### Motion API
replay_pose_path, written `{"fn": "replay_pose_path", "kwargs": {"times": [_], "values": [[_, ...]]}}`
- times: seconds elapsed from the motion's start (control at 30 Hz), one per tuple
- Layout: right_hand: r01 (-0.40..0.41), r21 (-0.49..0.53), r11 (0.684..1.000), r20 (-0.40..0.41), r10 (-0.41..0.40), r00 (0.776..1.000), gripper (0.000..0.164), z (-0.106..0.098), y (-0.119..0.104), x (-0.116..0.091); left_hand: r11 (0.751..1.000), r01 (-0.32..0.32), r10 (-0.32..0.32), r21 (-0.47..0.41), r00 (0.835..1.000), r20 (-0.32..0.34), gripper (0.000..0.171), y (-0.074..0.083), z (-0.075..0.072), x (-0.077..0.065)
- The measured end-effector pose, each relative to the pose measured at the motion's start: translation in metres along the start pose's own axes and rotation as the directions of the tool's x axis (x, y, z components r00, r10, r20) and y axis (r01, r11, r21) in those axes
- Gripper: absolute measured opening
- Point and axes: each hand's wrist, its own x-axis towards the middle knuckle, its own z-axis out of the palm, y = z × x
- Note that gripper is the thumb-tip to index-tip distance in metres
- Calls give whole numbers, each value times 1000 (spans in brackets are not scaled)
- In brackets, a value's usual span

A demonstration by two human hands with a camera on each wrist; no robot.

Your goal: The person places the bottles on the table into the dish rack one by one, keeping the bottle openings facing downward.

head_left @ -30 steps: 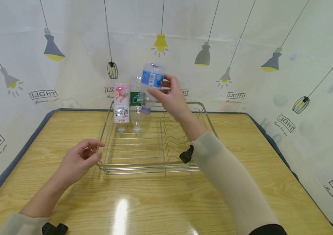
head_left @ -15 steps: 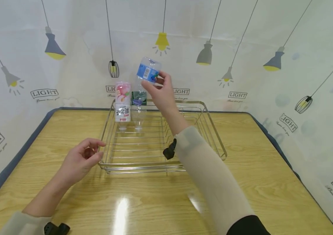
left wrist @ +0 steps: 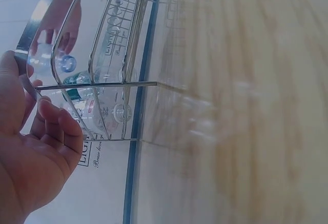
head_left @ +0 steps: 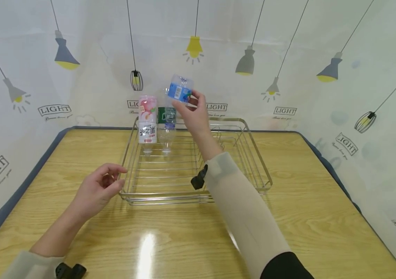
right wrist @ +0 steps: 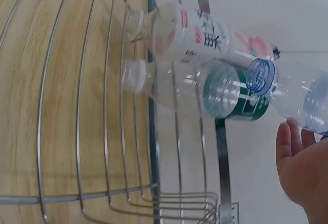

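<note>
My right hand point(head_left: 193, 114) grips a clear plastic bottle with a blue label point(head_left: 179, 92) near its base. The bottle hangs neck down, slightly tilted, above the back of a wire dish rack point(head_left: 163, 194). Its blue neck point(right wrist: 260, 76) is open, and in the head view it overlaps the bottle with a green label point(head_left: 166, 115). That green-label bottle and a pink-and-white bottle point(head_left: 147, 120) stand upside down side by side in the rack's back left. At the rack's front left corner, my left hand point(head_left: 96, 190) pinches the metal rim point(left wrist: 38, 26) between thumb and fingers.
The rack stands on a wooden table point(head_left: 184, 236) with a dark blue edge strip point(head_left: 93, 128). Wavy wire dividers point(head_left: 222, 139) run through the rack, partly behind my right arm. A pale curtain point(head_left: 288, 31) printed with lamps surrounds the table on three sides.
My right hand has moved left with the blue-label bottle, tilting it, then straightening and lowering it a little behind the rack's front. The left hand has stayed at the rim.
</note>
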Motion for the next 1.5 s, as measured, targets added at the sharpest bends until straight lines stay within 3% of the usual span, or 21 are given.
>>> {"fn": "replay_pose_path", "kwargs": {"times": [0.47, 0.83, 1.23, 1.5], "values": [[-70, -161, 984, 12, 72, 997, 75, -16, 24, 2, 1000, -4, 3, 15, 1000, 22, 26, 4, -1, 0], [-160, -209, 965, 22, 168, 986, 79, -26, 33, 0, 1000, 5, -5, 8, 1000, 16, 26, 3, -1, 0], [-149, -357, 922, 84, 191, 978, 82, -31, 42, -1, 1000, -7, 7, -6, 1000, 11, 26, 1, 0, 0], [-140, -350, 926, 118, 192, 974, 83, -33, 45, -2, 1000, 5, -6, 12, 1000, 15, 27, 1, 0, 0]]}}
